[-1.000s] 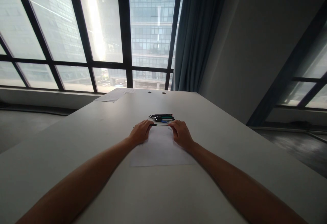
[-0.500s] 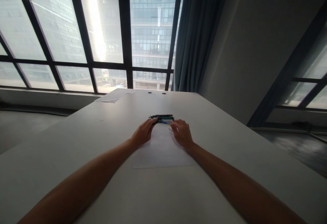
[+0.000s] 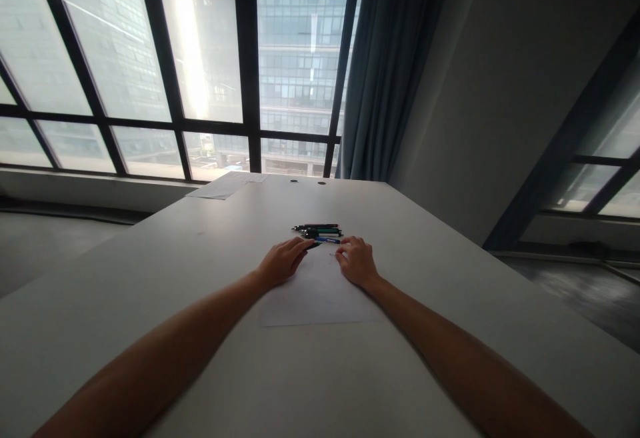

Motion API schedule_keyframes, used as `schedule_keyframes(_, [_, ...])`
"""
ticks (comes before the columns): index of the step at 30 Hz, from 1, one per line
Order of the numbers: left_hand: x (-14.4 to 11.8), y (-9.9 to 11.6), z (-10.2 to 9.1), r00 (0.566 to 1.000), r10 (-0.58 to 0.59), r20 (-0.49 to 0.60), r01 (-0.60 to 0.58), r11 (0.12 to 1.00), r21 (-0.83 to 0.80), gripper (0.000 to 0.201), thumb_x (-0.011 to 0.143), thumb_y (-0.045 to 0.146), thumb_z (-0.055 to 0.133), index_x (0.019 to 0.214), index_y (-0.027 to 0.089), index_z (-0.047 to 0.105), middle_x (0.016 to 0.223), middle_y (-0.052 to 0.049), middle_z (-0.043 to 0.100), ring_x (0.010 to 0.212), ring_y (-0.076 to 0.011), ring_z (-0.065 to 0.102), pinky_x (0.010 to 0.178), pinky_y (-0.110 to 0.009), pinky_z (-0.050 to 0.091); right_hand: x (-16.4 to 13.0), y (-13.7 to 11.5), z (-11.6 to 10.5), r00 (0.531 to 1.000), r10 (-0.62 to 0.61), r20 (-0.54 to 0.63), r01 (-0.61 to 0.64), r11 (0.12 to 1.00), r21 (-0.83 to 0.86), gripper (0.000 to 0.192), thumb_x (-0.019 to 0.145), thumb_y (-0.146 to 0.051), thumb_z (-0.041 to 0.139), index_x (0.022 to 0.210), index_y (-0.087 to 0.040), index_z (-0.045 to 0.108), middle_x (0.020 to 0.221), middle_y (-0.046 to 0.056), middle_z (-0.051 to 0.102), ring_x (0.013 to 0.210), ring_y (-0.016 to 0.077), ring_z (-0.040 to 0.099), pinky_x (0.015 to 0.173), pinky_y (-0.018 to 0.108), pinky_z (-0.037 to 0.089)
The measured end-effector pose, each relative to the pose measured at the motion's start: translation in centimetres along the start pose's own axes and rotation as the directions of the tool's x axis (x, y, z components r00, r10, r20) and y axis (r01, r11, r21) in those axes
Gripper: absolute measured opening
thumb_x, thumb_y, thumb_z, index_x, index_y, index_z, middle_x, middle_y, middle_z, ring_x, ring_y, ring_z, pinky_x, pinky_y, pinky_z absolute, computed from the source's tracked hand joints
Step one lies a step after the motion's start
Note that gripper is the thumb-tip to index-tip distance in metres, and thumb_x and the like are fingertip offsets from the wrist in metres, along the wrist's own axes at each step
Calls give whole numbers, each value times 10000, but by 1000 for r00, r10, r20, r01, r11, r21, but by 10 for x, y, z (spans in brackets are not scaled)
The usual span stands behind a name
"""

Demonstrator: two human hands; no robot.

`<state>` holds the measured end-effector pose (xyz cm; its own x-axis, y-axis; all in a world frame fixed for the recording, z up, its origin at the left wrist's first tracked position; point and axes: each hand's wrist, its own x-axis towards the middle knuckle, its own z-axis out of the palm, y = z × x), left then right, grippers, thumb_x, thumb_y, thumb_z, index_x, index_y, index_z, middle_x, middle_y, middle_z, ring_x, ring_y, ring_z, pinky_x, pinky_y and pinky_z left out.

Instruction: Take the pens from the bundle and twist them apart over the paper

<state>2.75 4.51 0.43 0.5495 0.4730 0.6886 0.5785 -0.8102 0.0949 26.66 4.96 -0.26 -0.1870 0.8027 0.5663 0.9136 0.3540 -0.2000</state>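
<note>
A blue pen [image 3: 329, 241] lies crosswise between my hands at the far edge of a white sheet of paper [image 3: 320, 301]. The fingertips of my left hand [image 3: 284, 260] are closed at its left end, with a dark tip showing under them. At the right end, the thumb and fingers of my right hand [image 3: 358, 262] are bent together around the pen's end. Just beyond lies a group of dark and green pens [image 3: 323, 231], side by side and roughly parallel to the blue one. Both wrists rest low over the paper's sides.
The long white table [image 3: 240, 378] stretches away toward the windows [image 3: 300, 58]. Other paper sheets [image 3: 220, 189] lie at its far left corner. Two round dark holes [image 3: 294, 181] sit near the far edge. A blue curtain [image 3: 385, 78] hangs behind.
The blue pen now lies a little apart from the other pens, with more of it showing. My left fingers have drawn back slightly toward me, off the group; my right hand has shifted slightly right.
</note>
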Motion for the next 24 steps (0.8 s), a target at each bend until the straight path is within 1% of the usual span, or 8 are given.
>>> schedule_keyframes(3, [-1,0,0,998,-67,5,67,995,80,339,950,270,385,1236,229,563,978,-66,656,833,-160,635,776,-294,533,-1,-4,-5,994,-52,-99,57,997,48,144,911,-182,477,896,-181,621,973,61,629,941,199,538,874,345,337])
schedule_keyframes(6, [-2,-1,0,997,-67,24,63,990,123,323,924,246,420,1193,235,596,953,-59,664,811,-162,631,769,-303,527,-4,-11,-9,981,-123,-151,134,989,66,155,941,-199,431,900,-186,580,914,47,629,891,188,542,873,335,330])
schedule_keyframes(10, [-2,1,-1,998,-8,65,-1,990,141,317,915,230,418,1171,220,605,953,-64,667,800,-174,625,755,-324,520,-6,-17,-13,971,-192,-145,206,975,87,174,955,-226,421,870,-191,569,893,51,632,867,189,535,855,334,324])
schedule_keyframes(13, [-1,2,-2,998,-1,67,-9,990,138,311,914,224,416,1157,204,610,934,-67,667,789,-181,623,743,-335,520,-6,-17,-14,966,-216,-143,230,969,86,186,959,-232,416,866,-187,571,900,60,634,874,194,534,846,335,323])
schedule_keyframes(24, [-2,1,-1,998,9,70,-19,989,146,312,910,221,420,1160,210,607,937,-64,668,792,-171,623,750,-327,512,-5,-15,-13,968,-222,-116,232,969,80,165,935,-188,441,854,-183,584,906,62,628,873,192,539,846,332,331])
